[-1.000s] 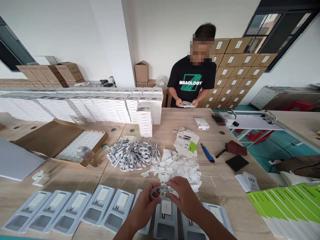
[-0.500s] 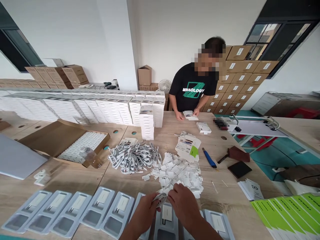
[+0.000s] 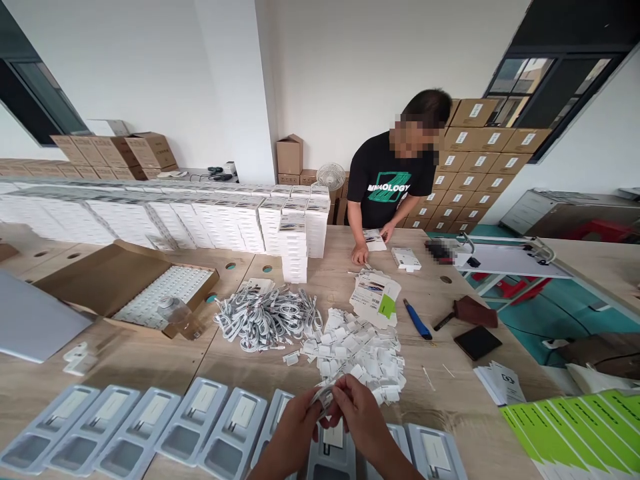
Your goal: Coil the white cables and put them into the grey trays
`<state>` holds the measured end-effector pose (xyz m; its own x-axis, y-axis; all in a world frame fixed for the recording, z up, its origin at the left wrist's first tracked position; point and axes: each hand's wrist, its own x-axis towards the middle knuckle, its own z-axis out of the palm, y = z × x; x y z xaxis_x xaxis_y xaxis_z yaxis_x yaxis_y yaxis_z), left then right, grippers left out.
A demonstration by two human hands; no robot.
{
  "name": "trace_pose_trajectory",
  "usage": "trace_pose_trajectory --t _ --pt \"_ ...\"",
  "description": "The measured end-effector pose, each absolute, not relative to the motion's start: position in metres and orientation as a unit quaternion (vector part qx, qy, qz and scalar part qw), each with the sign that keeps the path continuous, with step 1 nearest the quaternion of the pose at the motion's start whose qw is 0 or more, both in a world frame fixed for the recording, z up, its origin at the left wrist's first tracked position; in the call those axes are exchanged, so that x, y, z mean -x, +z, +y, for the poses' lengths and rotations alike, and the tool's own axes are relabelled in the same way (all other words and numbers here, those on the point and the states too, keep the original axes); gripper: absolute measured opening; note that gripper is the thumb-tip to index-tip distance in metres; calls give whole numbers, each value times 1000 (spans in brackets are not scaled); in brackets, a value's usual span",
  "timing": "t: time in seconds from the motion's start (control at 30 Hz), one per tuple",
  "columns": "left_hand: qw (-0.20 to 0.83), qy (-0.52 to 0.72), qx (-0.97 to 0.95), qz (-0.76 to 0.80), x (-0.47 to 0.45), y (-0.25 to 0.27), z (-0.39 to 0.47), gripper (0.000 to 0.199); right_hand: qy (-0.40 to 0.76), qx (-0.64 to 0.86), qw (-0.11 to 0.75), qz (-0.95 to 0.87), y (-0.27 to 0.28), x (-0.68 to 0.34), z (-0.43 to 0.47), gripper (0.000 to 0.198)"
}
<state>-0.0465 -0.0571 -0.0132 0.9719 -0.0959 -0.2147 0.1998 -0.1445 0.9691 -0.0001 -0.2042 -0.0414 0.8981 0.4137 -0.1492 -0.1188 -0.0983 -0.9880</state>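
A coiled grey cable (image 3: 324,397) is held between both hands above the row of trays. My left hand (image 3: 296,427) is closed round one side of the coil, and my right hand (image 3: 357,413) pinches its other side. Right beneath them lies a grey plastic tray (image 3: 320,463) with a white rectangular piece in it, partly hidden by my hands. More such trays (image 3: 233,430) extend to either side, each with a white piece in the upper recess. Beyond my hands are a heap of small white pieces (image 3: 350,347) and a pile of coiled cables (image 3: 270,317).
Across the table a co-worker (image 3: 390,173) handles a flat white box. Stacked white boxes (image 3: 210,220) line the far left. An open carton (image 3: 165,293) and a plastic bottle (image 3: 180,317) stand left; a blue-handled tool (image 3: 417,319), a black wallet-like item (image 3: 477,342) and green-white packaging (image 3: 575,427) lie right.
My right hand has shifted slightly left and down, closer to my left hand on the cable. The co-worker's hand has reached toward the flattened boxes on the table.
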Motion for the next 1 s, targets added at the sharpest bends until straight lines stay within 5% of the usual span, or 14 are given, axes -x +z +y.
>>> trace_pose_trajectory --t 0.1,0.3,0.37,0.53,0.63,0.8,1.0 --pt "708 -130 -693 35 45 -17 -57 32 213 691 686 -85 -50 4 -204 36" --pt "712 -130 -687 57 43 -25 -55 37 38 822 558 -110 -49 3 -210 40" --pt "709 -138 -689 55 44 -29 -54 35 70 808 569 -133 -46 3 -214 42" --pt "714 -175 -674 69 49 -39 -52 24 122 779 589 -175 -52 12 -224 13" --pt "700 -219 -677 59 55 -42 -56 24 196 721 651 -138 -64 21 -229 17" --pt "650 -306 -695 22 59 -51 -67 49 291 654 696 -59 -85 24 -269 25" --pt "616 -307 -724 48 53 -71 -58 65 159 780 602 63 -128 39 -409 23"
